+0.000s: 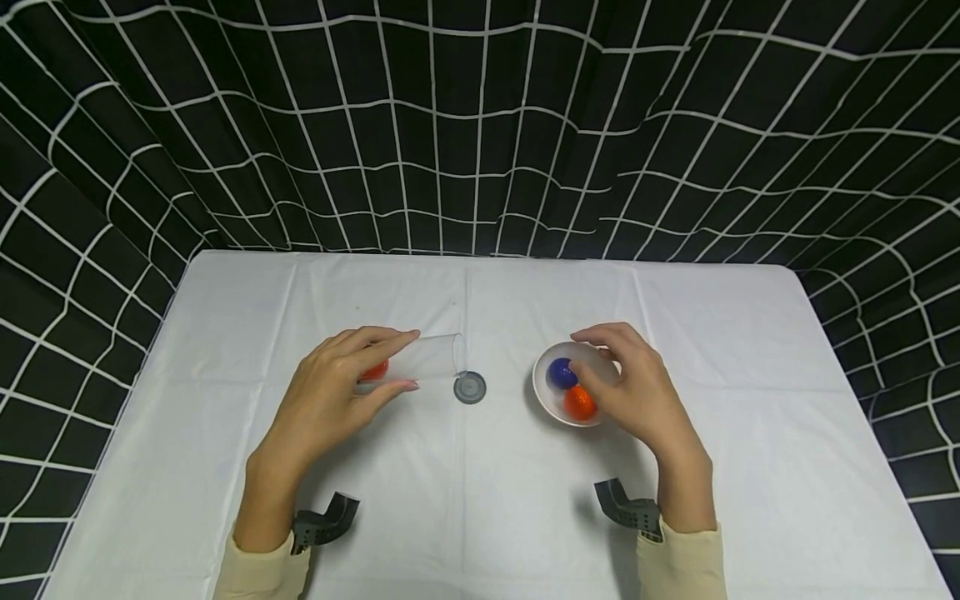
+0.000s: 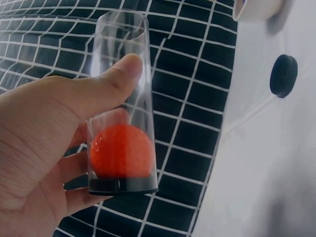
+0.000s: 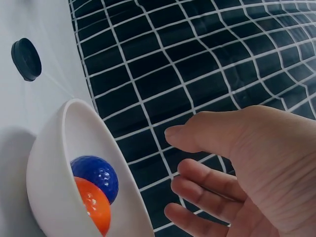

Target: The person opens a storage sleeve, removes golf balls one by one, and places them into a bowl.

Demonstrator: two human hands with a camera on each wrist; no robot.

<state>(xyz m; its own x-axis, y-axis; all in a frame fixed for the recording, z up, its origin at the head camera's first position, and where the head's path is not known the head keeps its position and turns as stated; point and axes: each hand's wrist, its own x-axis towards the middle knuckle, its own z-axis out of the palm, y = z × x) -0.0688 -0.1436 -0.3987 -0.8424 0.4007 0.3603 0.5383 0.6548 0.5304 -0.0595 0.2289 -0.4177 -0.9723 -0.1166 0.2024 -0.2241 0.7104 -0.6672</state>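
Observation:
My left hand (image 1: 330, 392) grips a clear plastic tube (image 2: 121, 44), thumb on one side and fingers on the other. Inside it, an orange-red ball (image 2: 121, 150) sits at the black-capped end, while the other end has no cap. In the head view the tube lies sideways, its uncapped end toward the right. Over the white bowl (image 3: 47, 168) hovers my right hand (image 1: 630, 387), its fingers loosely bent and nothing between them. A blue golf ball (image 1: 562, 373) and an orange golf ball (image 1: 580, 403) rest together in that bowl.
A dark round cap (image 1: 470, 387) lies on the white-covered table (image 1: 480, 500) between the hands, close to the tube's uncapped end. Black cloth with a white grid (image 1: 465, 125) stands behind the table and along both sides.

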